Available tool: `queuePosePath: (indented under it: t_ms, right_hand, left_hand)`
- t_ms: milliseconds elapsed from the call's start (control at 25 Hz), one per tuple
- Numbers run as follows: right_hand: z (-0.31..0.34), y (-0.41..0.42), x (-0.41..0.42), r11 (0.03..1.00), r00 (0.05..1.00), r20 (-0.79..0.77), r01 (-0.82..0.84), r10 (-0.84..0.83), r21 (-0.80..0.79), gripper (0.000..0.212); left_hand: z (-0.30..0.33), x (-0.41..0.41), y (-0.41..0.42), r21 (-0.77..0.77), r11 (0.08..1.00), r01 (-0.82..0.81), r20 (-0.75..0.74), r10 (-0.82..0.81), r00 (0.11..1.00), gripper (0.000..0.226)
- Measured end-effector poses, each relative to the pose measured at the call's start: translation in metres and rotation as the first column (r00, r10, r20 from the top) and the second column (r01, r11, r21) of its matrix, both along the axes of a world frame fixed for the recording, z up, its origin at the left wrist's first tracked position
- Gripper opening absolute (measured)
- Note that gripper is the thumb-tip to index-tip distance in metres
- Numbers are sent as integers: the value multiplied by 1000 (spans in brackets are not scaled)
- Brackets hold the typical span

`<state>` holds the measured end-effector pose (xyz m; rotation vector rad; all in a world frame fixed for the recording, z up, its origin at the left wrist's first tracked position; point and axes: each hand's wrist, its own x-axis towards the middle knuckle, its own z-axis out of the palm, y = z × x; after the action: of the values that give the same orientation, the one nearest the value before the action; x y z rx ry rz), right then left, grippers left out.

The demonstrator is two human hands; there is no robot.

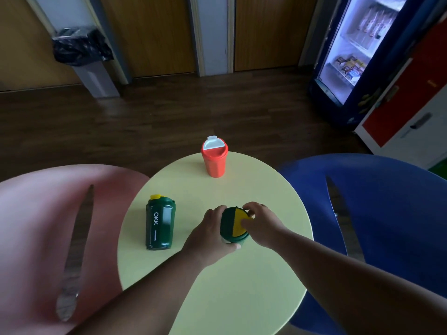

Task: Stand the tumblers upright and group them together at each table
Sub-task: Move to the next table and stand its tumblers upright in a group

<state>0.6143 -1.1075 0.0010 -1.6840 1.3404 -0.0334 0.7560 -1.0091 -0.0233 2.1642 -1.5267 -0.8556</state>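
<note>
A: Which tumbler is in hand?

B: The green tumbler (234,225) with the half-yellow lid, on the near-middle of the round table (266,298). It stands upright, long axis vertical, lid facing the camera. The left hand (210,235) wraps round its left side, thumb along the near edge. The right hand (262,220) comes from the right, fingertips curled over the lid's rim, so both hands grasp it.

A: And the others?

B: A second green one, the OKK tumbler (160,224), lies on its side near the table's left edge. Its long axis runs near to far, yellow cap end pointing away, base toward the person. It is apart from the held one, with bare tabletop between. The red tumbler (214,157) stands upright at the far edge, white flap on top, well apart from both.

A: Anything crowding the table?

B: A pink chair (48,213) sits just left and a blue chair (391,213) just right, each tucked against the table. Beyond, on the dark floor, a bin (84,59) with a black liner stands at the far left wall, and a lit fridge (350,49) stands at the far right. Nothing lies between the tumblers.
</note>
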Motion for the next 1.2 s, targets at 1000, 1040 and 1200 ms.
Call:
queuePosePath:
  t_ms: [1000, 1040, 1200]
  right_hand:
    - [22, 18, 131, 915, 936, -75, -352, 344, -195, 36]
    - [14, 19, 145, 946, 951, -76, -306, 299, -105, 37]
    - [-18, 21, 195, 990, 992, -98, -71, 83, 125, 42]
  left_hand:
    - [3, 182, 27, -18, 894, -449, -50, 447, 893, 40]
    - [-2, 193, 26, 72, 898, -435, -55, 439, 897, 47]
    - [-30, 225, 21, 306, 907, -288, -179, 352, 919, 68]
